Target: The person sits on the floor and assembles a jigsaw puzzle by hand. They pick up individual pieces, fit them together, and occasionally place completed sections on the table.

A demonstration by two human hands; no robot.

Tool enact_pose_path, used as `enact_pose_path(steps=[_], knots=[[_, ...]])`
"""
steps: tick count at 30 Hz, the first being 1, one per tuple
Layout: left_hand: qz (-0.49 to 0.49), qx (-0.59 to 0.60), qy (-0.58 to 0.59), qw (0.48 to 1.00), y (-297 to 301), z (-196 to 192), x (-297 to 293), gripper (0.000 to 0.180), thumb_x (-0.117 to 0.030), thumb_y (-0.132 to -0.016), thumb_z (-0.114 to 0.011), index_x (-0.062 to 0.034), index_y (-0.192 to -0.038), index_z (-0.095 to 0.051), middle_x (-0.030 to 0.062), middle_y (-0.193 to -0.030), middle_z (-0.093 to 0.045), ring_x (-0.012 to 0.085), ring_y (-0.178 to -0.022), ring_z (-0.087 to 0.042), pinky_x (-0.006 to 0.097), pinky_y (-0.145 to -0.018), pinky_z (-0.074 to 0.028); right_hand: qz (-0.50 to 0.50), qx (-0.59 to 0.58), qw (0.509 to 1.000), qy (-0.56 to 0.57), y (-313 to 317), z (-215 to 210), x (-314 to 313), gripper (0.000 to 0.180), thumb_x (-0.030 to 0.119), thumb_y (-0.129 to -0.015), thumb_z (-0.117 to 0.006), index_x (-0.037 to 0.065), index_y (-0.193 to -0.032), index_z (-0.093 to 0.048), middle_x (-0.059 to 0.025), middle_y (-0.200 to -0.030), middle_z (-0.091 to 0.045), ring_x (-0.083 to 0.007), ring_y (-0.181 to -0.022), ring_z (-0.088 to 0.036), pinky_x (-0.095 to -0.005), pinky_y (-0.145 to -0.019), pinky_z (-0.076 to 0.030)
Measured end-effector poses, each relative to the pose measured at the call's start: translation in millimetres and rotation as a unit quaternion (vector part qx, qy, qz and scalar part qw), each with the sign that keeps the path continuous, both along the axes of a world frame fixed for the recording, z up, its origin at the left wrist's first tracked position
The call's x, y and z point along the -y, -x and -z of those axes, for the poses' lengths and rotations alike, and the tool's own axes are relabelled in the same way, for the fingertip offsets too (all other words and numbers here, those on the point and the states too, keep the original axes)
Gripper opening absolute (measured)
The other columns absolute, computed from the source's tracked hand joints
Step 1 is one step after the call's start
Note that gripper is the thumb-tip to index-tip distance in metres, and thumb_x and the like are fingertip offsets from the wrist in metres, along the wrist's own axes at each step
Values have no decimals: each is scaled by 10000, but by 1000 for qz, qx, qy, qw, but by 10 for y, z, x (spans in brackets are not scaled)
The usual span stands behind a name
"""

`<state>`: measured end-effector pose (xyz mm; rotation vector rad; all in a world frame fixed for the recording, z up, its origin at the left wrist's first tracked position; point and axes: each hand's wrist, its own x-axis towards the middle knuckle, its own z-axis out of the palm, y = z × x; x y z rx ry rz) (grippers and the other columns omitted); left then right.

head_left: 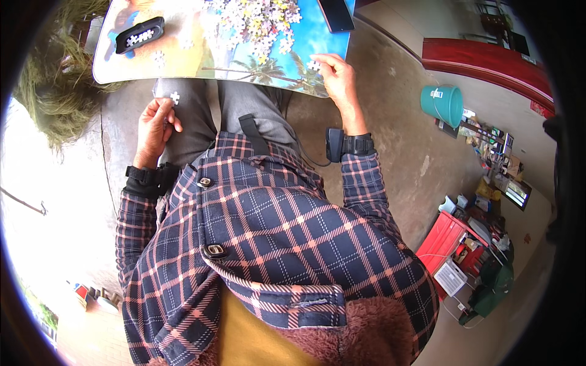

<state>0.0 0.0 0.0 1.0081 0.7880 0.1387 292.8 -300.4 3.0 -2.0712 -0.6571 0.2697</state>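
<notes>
My left hand (pixel 157 125) is closed in a pinch over my left thigh, off the near edge of the table. A white jigsaw puzzle piece (pixel 175 97) sticks out at its fingertips. My right hand (pixel 337 76) reaches over the table's near right corner. Its thumb and forefinger are closed on another pale jigsaw puzzle piece (pixel 314 65). Both hands are beside a tabletop (pixel 235 72) printed with a beach and palm trees. On it a heap of jigsaw puzzle pieces (pixel 259 24) lies spread towards the far side.
A small black tray (pixel 124 45) with several white pieces stands on the table's left. A dark phone (pixel 336 13) lies at the far right edge. Right of me are a teal bucket (pixel 441 102) and a red crate (pixel 438 242); dry grassy stalks (pixel 58 79) are at the left.
</notes>
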Motion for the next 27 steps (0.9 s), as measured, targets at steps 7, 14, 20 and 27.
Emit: enact_pose_path(steps=[7, 14, 20, 27], knots=[[-10, 6, 3, 1000, -24, -73, 45, 124, -186, -947, -591, -76, -891, -584, 0, -633, -552, 109, -481, -584, 171, -333, -280, 96, -45, 994, -16, -96, -153, -10, 161, 59, -854, -634, 41, -998, -704, -37, -872, -688, -90, -683, -597, -243, -623, -481], [-14, -3, 22, 1000, -20, -105, 54, 122, -194, -947, -584, -80, -904, -570, 10, -642, -552, 130, -481, -589, 188, -336, -284, -123, -36, 991, 29, 341, -597, -1050, 167, 68, -815, -653, 22, -974, -675, -107, -868, -687, -162, -700, -651, -277, -637, -504], [-5, 28, 47, 998, -5, -180, 88, 140, -202, -950, -592, -69, -908, -581, 4, -654, -584, 111, -496, -606, 175, -358, -304, -244, 68, 967, 40, 544, -543, -1893, 95, 93, -780, -641, 32, -851, -653, -138, -820, -659, -291, -759, -655, -375, -674, -518], [-13, 45, 73, 996, -6, -238, 91, 139, -189, -940, -605, -70, -879, -568, 9, -662, -598, 109, -493, -609, 177, -356, -312, -241, 164, 953, 87, 552, -439, -2211, 146, 135, -765, -664, 48, -872, -617, -155, -859, -638, -347, -808, -633, -424, -724, -510]])
